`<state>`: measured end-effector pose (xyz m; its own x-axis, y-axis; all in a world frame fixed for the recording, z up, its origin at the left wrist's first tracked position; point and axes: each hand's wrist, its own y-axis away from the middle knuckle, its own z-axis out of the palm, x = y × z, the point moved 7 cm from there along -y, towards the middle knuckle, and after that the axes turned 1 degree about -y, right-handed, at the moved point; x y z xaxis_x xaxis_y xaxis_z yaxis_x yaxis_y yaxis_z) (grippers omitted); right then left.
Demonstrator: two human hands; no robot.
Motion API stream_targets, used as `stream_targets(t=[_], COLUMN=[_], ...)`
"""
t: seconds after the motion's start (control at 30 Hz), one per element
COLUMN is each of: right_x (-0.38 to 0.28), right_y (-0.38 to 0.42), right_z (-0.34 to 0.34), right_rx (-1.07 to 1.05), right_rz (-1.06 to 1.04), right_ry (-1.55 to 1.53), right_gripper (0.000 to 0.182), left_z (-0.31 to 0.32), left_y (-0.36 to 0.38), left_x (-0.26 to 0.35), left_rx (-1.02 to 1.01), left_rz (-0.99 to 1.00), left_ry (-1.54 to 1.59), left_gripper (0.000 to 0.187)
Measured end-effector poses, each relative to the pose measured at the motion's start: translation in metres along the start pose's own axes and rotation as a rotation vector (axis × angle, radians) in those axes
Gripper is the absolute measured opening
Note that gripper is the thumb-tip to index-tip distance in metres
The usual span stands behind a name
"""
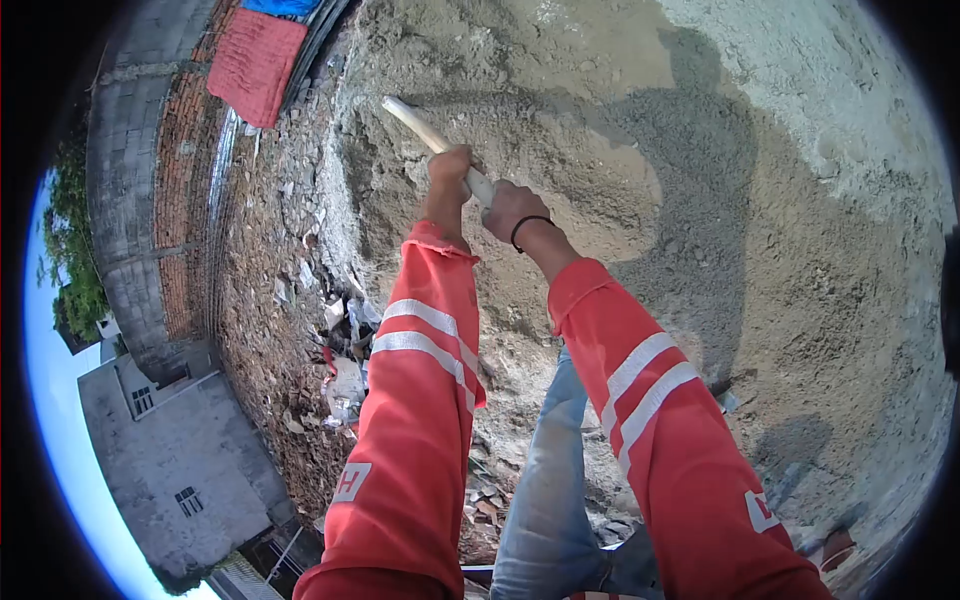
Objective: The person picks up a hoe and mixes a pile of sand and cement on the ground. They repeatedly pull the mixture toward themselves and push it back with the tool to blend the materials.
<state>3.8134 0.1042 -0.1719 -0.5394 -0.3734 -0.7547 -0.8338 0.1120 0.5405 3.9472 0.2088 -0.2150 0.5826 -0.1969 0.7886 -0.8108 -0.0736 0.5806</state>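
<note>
Both of my hands are wrapped round a pale wooden tool handle. My left hand grips it around the middle of the visible length. Close beside it, my right hand, with a dark band at the wrist, closes on the lower visible part. One bare end of the handle points to the upper left, over sandy ground. No tool head shows, so the kind of tool cannot be told. Beneath the hands lies a broad spread of grey-brown sandy material, crossed by my shadow.
Rubble and litter lie along the left edge of the sand. Farther left stand a brick and block wall, a red cover and a grey building. Paler material lies at the upper right.
</note>
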Motion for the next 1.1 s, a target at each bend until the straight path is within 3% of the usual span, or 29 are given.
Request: stream_targets(t=[0.07, 0.13, 0.2, 0.37, 0.43, 0.57, 0.63, 0.7, 0.73, 0.8, 0.83, 0.87, 0.9, 0.93, 0.97, 1.0, 1.1], right_x=[0.035, 0.078, 0.123, 0.259, 0.32, 0.436, 0.497, 0.568, 0.595, 0.647, 0.673, 0.689, 0.707, 0.729, 0.711, 0.71, 0.706], right_y=[0.016, 0.041, 0.066, 0.163, 0.212, 0.341, 0.413, 0.492, 0.533, 0.628, 0.681, 0.731, 0.781, 0.833, 0.856, 0.876, 0.909], right_z=[-0.013, -0.03, -0.046, -0.099, -0.131, -0.197, -0.236, -0.258, -0.276, -0.312, -0.329, -0.345, -0.357, -0.365, -0.381, -0.384, -0.379], right_rx=[-0.011, -0.02, -0.019, 0.006, 0.071, 0.027, -0.009, 0.02, 0.007, 0.062, 0.113, 0.143, 0.2, 0.266, 0.309, 0.304, 0.555], right_rz=[0.014, 0.031, -0.009, -0.025, -0.101, 0.004, 0.101, 0.205, 0.298, 0.44, 0.546, 0.658, 0.721, 0.822, 0.842, 0.854, 0.762], right_ry=[0.04, 0.038, 0.087, 0.185, 0.272, 0.406, 0.437, 0.481, 0.523, 0.59, 0.597, 0.634, 0.608, 0.585, 0.652, 0.662, 0.716], right_gripper=[0.034, 0.032, 0.03, 0.028, 0.029, 0.031, 0.031, 0.029, 0.032, 0.036, 0.035, 0.035, 0.031, 0.028, 0.024, 0.024, 0.016], left_z=[0.03, 0.048, 0.08, 0.17, 0.202, 0.251, 0.313, 0.368, 0.406, 0.489, 0.525, 0.551, 0.578, 0.59, 0.597, 0.595, 0.569], left_y=[0.023, 0.045, 0.087, 0.14, 0.163, 0.228, 0.277, 0.33, 0.366, 0.482, 0.544, 0.605, 0.654, 0.699, 0.737, 0.761, 0.787], left_x=[-0.026, -0.061, -0.09, -0.229, -0.281, -0.361, -0.396, -0.471, -0.511, -0.549, -0.567, -0.564, -0.591, -0.59, -0.577, -0.567, -0.544], left_rx=[-0.022, 0.183, 0.222, 0.028, 0.066, 0.132, -0.26, -0.194, -0.286, -0.355, -0.348, -0.363, -0.556, -0.518, -0.61, -0.615, -0.594], left_rz=[-0.042, -0.039, -0.018, -0.185, -0.243, -0.334, -0.479, -0.722, -0.775, -0.907, -1.109, -1.119, -1.252, -1.278, -1.311, -1.326, -1.37], left_ry=[0.058, -0.014, -0.064, -0.004, 0.14, 0.174, 0.373, 0.365, 0.4, 0.5, 0.475, 0.421, 0.462, 0.442, 0.452, 0.455, 0.419], left_gripper=[0.006, 0.008, 0.014, 0.011, 0.009, 0.014, 0.018, 0.018, 0.022, 0.02, 0.017, 0.015, 0.014, 0.016, 0.017, 0.017, 0.016])
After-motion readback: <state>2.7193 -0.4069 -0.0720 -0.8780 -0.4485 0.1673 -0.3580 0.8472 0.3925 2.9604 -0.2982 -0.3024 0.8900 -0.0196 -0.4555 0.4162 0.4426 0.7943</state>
